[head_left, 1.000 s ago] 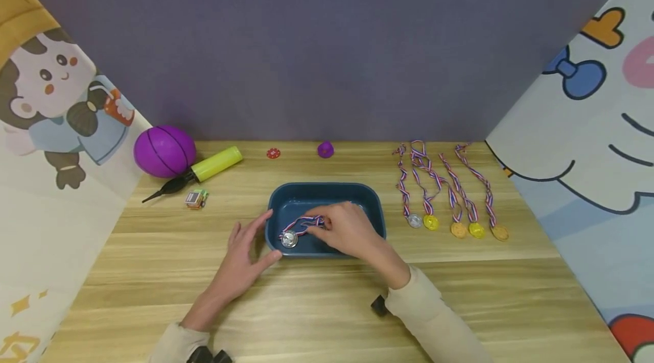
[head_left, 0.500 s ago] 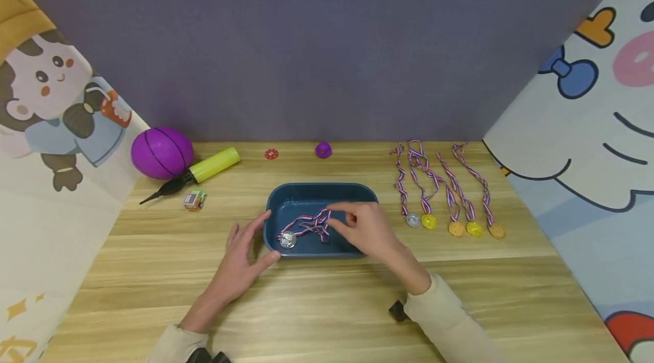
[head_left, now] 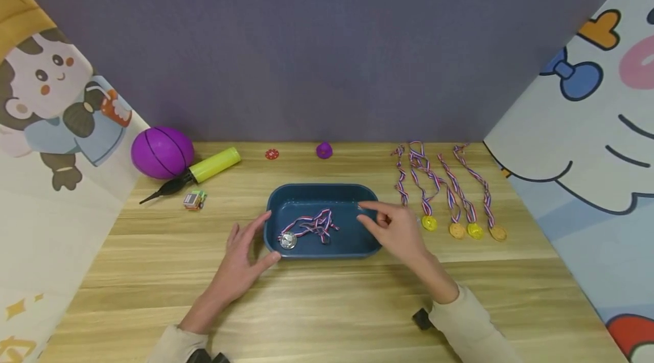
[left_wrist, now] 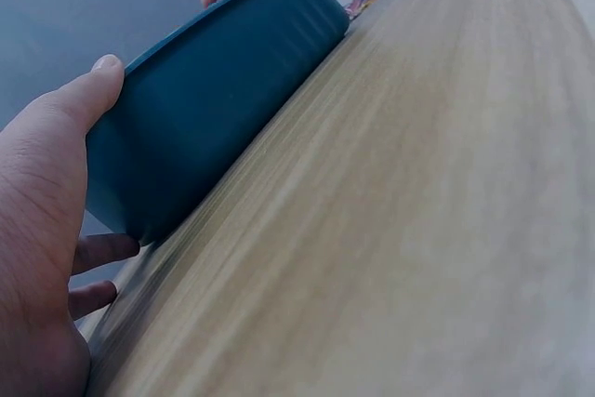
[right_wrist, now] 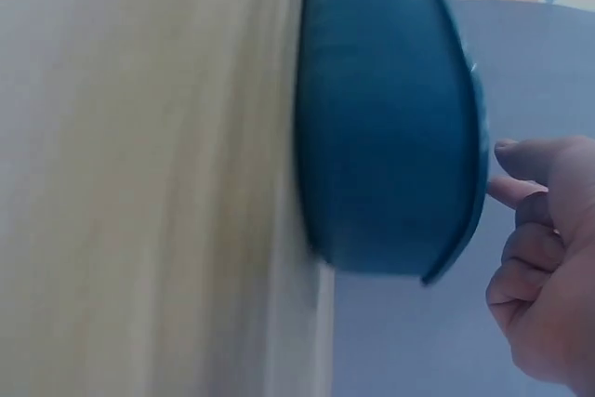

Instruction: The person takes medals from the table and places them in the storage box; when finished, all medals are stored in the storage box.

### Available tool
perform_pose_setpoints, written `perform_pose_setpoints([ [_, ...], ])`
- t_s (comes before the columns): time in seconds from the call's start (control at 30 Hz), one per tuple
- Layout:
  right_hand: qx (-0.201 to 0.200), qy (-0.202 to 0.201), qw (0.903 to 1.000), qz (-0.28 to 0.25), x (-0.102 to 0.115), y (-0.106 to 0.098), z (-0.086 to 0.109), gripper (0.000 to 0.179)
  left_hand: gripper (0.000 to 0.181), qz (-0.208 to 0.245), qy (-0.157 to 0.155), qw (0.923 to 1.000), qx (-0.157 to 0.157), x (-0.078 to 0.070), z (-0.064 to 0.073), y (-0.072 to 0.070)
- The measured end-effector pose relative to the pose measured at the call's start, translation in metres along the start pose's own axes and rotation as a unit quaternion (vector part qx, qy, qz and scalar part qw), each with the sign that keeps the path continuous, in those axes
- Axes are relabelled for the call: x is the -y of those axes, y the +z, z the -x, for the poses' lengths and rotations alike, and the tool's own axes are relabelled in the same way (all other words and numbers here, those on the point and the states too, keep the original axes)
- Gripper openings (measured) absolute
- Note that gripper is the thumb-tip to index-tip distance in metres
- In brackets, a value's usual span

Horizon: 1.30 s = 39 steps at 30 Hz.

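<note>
A dark blue plastic basin stands on the table, and a silver medal lies in its left part. The medal's red, white and blue ribbon is bunched towards the basin's middle. My left hand touches the basin's left end with spread fingers; its thumb rests at the rim in the left wrist view. Over the basin's right end is my right hand, thumb and forefinger apart with nothing between them, its other fingers bent. In the right wrist view that hand is beside the basin's rim.
Several ribboned medals lie in a row on the right; my right hand partly hides the leftmost. A purple ball, a yellow hand pump and a small stack of cards are at left. A red chip and purple piece lie behind.
My right hand has let go of the medal's ribbon and moved right, from the basin's middle to its right end. The ribbon stays in the basin. My left hand has kept its place.
</note>
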State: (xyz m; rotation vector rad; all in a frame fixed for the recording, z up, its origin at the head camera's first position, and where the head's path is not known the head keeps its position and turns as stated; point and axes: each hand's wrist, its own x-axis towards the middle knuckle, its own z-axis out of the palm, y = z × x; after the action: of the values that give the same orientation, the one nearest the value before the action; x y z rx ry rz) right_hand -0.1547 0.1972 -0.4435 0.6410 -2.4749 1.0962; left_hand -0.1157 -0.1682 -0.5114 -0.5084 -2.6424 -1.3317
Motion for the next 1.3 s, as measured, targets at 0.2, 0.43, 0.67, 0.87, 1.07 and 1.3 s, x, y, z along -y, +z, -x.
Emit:
perform_pose_setpoints([
  [0.2,-0.024,0.010,0.9997,-0.001,-0.020,-0.009,0.012,0.026,0.086,0.005,-0.003,1.0000,0.003,0.000,0.000,-0.001],
  [0.43,-0.044,0.057,0.9972,-0.019,-0.033,-0.023,0.024,0.024,0.085,0.006,0.001,1.0000,0.002,0.000,0.000,-0.001],
  [0.67,-0.053,0.066,0.9963,-0.017,-0.046,-0.034,0.035,0.027,0.085,0.007,0.000,1.0000,0.002,-0.002,0.000,-0.001],
  [0.87,-0.069,0.066,0.9955,-0.001,-0.054,-0.042,0.040,0.030,0.086,0.006,-0.004,1.0000,0.006,-0.001,-0.001,-0.001],
  [1.07,-0.060,0.082,0.9941,0.036,-0.065,-0.051,0.047,0.028,0.088,0.008,-0.010,0.9999,0.008,0.000,-0.001,-0.001],
  [1.3,-0.038,0.103,0.9919,0.063,-0.075,-0.057,0.059,0.026,0.088,0.007,-0.008,0.9999,0.008,0.000,0.000,-0.003],
])
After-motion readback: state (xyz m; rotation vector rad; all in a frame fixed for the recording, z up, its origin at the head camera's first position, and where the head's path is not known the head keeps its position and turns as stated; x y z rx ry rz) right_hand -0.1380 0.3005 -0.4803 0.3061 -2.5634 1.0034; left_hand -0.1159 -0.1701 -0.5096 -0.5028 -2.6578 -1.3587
